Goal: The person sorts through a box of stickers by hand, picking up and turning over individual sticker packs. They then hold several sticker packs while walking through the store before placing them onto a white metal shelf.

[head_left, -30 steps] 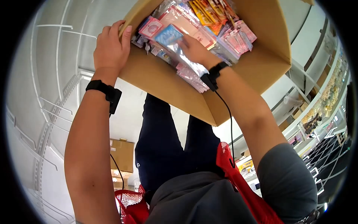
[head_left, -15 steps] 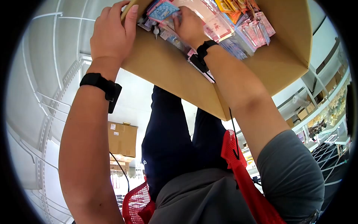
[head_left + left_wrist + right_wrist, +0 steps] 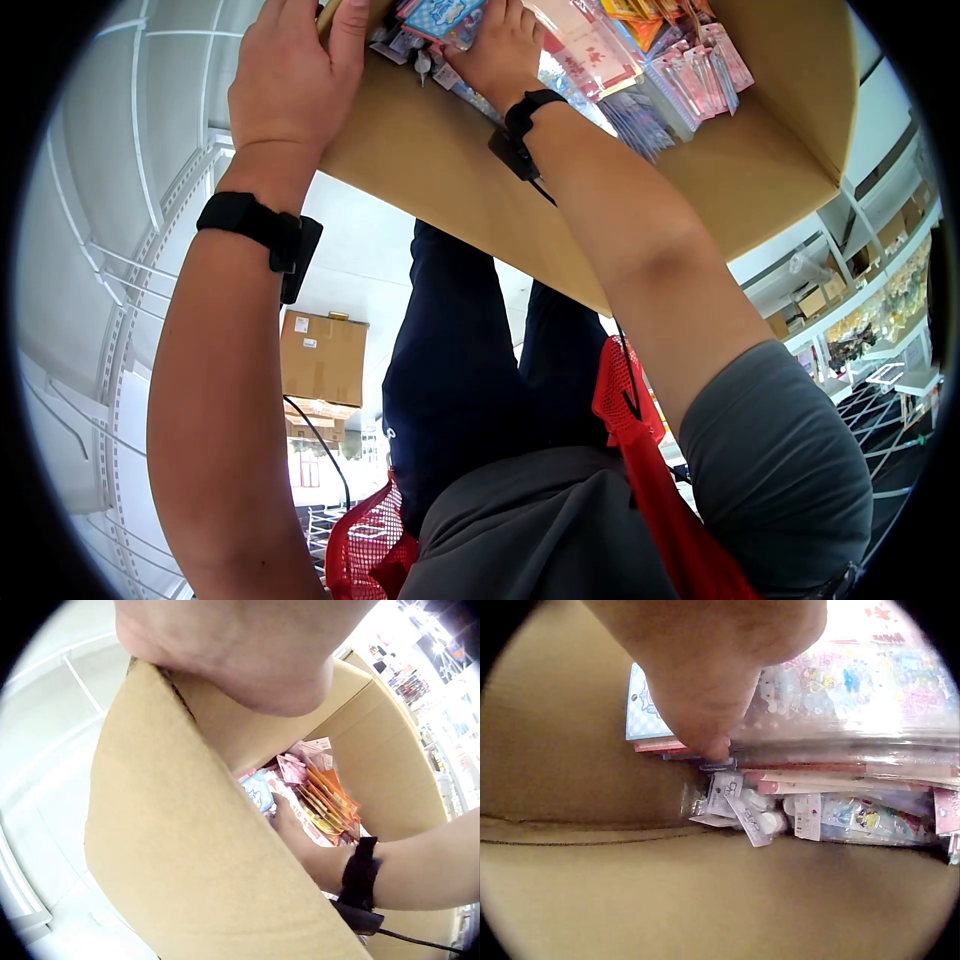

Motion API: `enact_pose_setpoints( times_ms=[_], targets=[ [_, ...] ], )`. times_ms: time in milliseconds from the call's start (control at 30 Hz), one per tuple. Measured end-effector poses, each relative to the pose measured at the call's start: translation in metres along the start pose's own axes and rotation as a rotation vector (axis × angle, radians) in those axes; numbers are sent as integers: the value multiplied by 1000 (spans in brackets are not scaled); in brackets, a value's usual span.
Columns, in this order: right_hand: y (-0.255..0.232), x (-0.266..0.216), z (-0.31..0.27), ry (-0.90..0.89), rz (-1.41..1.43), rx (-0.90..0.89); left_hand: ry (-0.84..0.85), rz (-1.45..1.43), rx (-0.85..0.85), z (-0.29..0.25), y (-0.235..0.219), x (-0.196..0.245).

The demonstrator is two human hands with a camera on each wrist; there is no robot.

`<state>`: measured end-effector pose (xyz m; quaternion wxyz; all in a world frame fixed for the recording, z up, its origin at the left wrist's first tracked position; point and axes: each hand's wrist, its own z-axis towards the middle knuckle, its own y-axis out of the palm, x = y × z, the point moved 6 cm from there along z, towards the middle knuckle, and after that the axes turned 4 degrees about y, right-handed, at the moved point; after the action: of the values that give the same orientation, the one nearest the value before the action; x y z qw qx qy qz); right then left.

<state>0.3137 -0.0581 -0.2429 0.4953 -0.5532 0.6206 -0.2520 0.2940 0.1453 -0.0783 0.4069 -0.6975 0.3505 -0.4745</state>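
Note:
My left hand grips the edge of an open cardboard box, thumb inside the wall and fingers over the outside. Inside the box my right hand rests among flat packaged goods, right beside a blue checked packet. In the right wrist view that packet tops a small stack, and my thumb reaches down at the stack's edge. The other fingertips are hidden, so I cannot tell whether they pinch anything. A glossy clear pack with cartoon prints lies beside this hand.
Orange packets and pink carded items fill the box's far part. Small tagged packs lie along its near wall. White wire racks stand at left, shelves at right. Another cardboard box sits behind the legs.
My right hand has carried the blue packet to the box's left side, where it lies on the stack. The box has shifted right and up in the head view; my left hand keeps its grip.

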Motion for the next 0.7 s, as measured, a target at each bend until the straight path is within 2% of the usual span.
enact_pose_setpoints(
  times_ms=[67, 400, 467, 567, 667, 700],
  targets=[
    [0, -4, 5, 18, 38, -94, 14, 2, 13, 0, 1, -1],
    [12, 7, -4, 79, 87, -31, 1, 8, 10, -2, 0, 0],
    [8, 18, -14, 71, 81, 28, 2, 8, 10, -1, 0, 0],
    [-4, 49, -38, 130, -158, -99, -3, -7, 9, -2, 1, 0],
    [-4, 82, -58, 71, -177, -94, -19, -22, 0, 0, 3, -1],
    [-12, 87, -64, 10, -65, -10, -18, -15, -5, 0, 3, -2]
  ],
)
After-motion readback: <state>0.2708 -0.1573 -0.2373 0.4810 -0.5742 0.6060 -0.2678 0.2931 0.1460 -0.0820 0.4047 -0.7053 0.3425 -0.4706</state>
